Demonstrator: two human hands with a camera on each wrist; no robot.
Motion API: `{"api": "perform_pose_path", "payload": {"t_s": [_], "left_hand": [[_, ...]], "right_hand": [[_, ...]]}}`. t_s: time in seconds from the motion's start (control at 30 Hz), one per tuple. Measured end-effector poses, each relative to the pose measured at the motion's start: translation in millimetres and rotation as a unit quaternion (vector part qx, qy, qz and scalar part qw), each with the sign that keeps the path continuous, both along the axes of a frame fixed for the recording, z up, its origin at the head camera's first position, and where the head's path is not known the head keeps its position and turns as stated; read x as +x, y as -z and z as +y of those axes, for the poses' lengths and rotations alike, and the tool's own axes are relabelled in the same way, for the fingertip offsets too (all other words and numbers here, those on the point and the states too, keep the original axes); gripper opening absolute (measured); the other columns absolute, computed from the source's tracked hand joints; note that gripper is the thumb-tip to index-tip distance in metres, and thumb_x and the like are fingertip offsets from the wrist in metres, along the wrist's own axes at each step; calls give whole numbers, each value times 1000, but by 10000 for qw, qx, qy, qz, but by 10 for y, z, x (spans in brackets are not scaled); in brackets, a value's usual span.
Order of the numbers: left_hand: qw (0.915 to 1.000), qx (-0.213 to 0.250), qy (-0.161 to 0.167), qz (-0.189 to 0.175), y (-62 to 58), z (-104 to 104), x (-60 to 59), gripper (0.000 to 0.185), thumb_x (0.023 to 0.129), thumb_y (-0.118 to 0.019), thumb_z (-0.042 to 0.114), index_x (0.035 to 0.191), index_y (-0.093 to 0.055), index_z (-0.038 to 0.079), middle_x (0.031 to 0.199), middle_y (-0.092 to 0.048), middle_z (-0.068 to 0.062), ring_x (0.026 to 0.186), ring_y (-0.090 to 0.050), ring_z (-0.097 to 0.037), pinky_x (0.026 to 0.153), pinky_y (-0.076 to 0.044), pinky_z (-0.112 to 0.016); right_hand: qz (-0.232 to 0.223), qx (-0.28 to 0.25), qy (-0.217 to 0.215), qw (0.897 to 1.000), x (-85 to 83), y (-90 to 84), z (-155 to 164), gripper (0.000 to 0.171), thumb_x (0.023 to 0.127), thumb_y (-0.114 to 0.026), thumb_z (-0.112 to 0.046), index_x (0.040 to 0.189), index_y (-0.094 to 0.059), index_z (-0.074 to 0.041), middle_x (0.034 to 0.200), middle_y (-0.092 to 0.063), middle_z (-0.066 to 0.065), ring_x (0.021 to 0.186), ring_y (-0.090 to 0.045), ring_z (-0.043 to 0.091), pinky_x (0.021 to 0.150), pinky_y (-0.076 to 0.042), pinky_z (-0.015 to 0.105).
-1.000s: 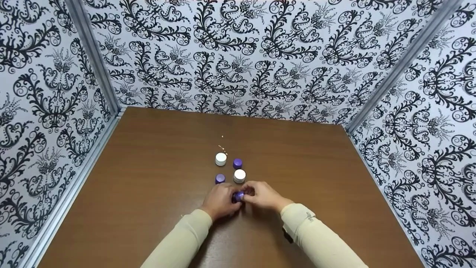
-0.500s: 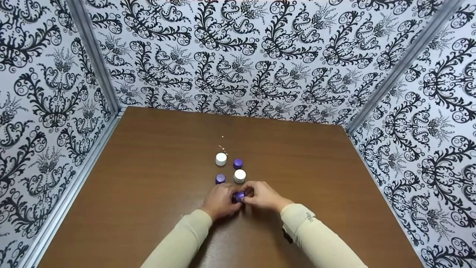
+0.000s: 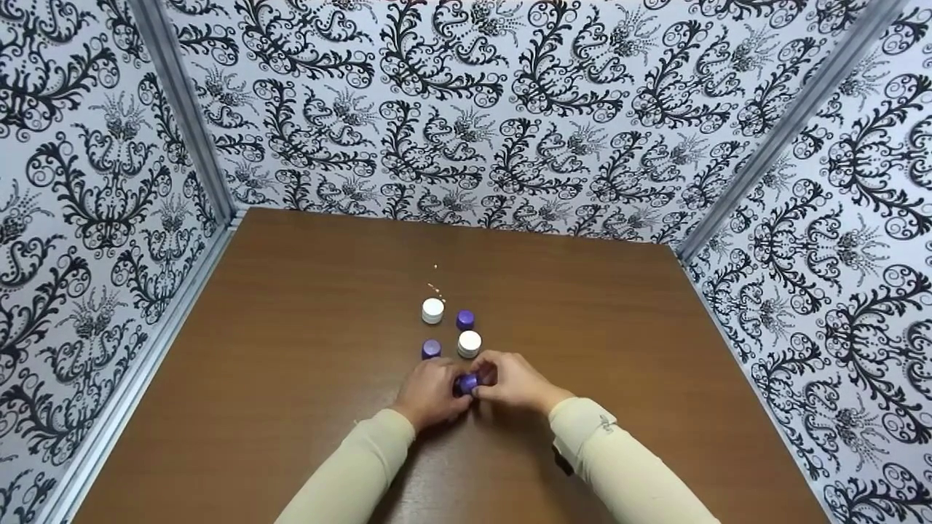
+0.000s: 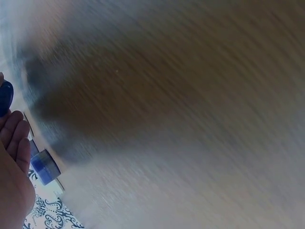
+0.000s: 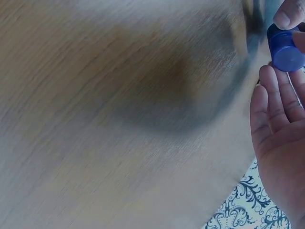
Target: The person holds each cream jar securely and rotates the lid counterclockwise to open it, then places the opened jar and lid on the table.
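Both the left hand and right hand pinch a purple cap just nearer than the white caps; only the right wrist view shows the cap's round face.

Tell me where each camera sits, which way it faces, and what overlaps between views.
Head: above, looking forward and down at the brown table; both sleeves show, and the left hand and right hand meet on a purple cap.
Left wrist: close to the blurred tabletop; palm edge at frame left, a purple cap beside it.
Right wrist: low over the table; palm and fingertips hold the purple cap.
Shared: head and right wrist both show the held cap.
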State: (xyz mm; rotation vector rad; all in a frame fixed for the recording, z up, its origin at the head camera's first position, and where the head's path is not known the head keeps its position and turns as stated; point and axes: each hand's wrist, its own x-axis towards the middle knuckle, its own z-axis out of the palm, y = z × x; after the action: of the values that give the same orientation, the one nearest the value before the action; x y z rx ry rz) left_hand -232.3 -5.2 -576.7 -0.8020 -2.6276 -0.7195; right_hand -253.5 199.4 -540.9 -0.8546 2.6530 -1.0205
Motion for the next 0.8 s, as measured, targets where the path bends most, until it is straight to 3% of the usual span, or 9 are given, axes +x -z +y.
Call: {"api": "perform_pose_path", "payload": {"t_s": [0.3, 0.8], "left_hand": [[10000, 79, -36, 1, -5, -4, 3, 30, 74, -80, 36, 92, -74, 13, 85, -66, 1, 81, -65, -21, 73, -53, -39], [9999, 33, 48, 111, -9, -6, -10, 30, 73, -80, 34, 92, -75, 12, 82, -64, 1, 79, -65, -21, 72, -53, -39]], "right_hand": [[-139, 130, 122, 9997, 18, 10, 1, 18, 89, -70, -22, 104, -70, -10, 87, -68, -7, 81, -64, 9, 74, -52, 29], [-14, 41, 1, 10000, -11, -1, 12, 27, 80, -76, -12, 106, -68, -8, 88, -70, 1, 81, -66, 14, 74, -53, 29]]}}
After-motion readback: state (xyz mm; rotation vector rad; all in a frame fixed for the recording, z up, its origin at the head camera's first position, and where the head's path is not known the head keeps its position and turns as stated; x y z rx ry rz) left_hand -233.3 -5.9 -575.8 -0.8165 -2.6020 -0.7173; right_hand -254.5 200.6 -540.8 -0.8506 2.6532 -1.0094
